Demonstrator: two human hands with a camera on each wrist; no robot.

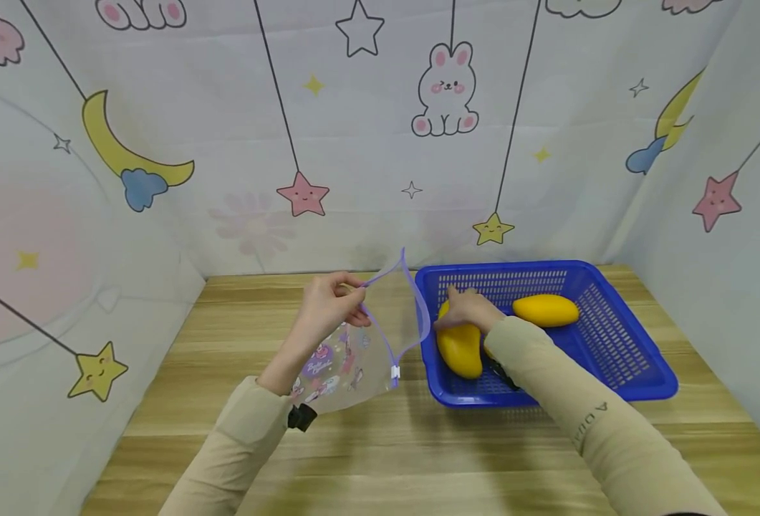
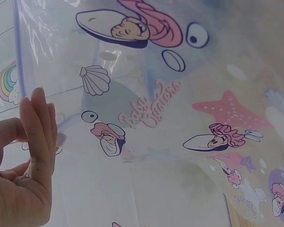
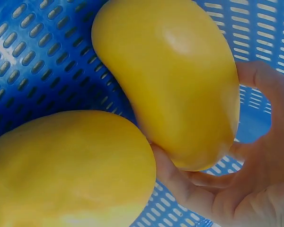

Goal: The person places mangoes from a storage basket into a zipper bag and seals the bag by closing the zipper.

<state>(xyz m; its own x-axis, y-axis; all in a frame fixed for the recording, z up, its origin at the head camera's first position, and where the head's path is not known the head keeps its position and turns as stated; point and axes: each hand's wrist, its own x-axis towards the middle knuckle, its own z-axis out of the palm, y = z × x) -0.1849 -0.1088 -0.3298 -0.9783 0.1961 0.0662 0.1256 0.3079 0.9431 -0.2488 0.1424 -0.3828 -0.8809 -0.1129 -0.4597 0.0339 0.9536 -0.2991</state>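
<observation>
My left hand point(image 1: 333, 302) pinches the purple-edged rim of a clear zip bag point(image 1: 347, 369) printed with cartoon shells and starfish. Its mouth gapes toward the basket, and a white slider point(image 1: 395, 373) sits at the lower end of the rim. Inside the blue basket point(image 1: 637, 344), my right hand point(image 1: 473, 311) grips a yellow mango point(image 3: 175, 85), thumb on one side and fingers on the other. Another mango point(image 3: 71, 170) lies close beside it in the right wrist view, mostly hidden by my forearm in the head view. A further mango point(image 1: 546, 310) rests near the basket's back wall.
The basket, with slotted walls and a raised rim, stands on the right of a wood-grain table point(image 1: 367, 466). A white cloth backdrop point(image 1: 367, 129) with stars, moons and a rabbit surrounds the table at the back and sides.
</observation>
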